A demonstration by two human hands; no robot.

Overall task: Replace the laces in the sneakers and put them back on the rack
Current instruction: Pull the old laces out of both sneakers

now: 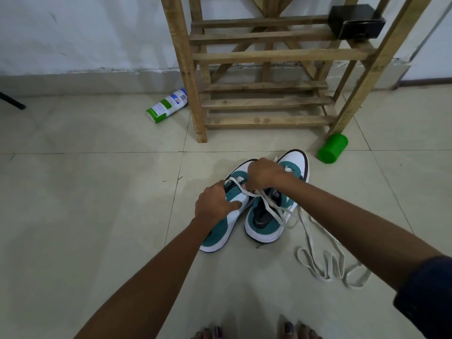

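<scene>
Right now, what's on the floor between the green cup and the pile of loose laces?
In the head view, only bare floor tiles separate the green cup from the loose laces; the sneakers sit off to the left.

sneakers (266,211): teal and white, dark trim
laces (318,253): off-white
rack (264,56): raw light-brown wood
cup (333,148): bright green
bottle (167,105): white, green and blue label
box (355,20): black
floor (85,192): pale beige tiles
</scene>
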